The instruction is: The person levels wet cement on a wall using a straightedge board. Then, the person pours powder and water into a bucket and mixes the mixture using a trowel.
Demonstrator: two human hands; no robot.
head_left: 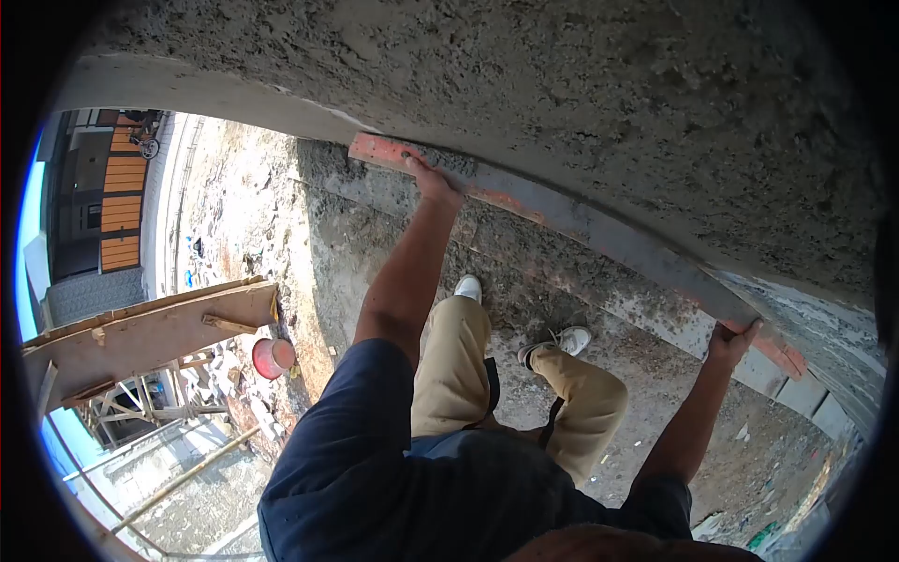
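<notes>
While 2 hands (434, 184) (733, 345) grip a board (585, 223), the bucket's (272, 359) contents are indistinct.

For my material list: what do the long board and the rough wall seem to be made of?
The long board: wood or metal, I cannot tell; straight, dull reddish at the ends, grey-smeared between. The rough wall: probably cement mortar, matt grey, coarse and pitted.
</notes>
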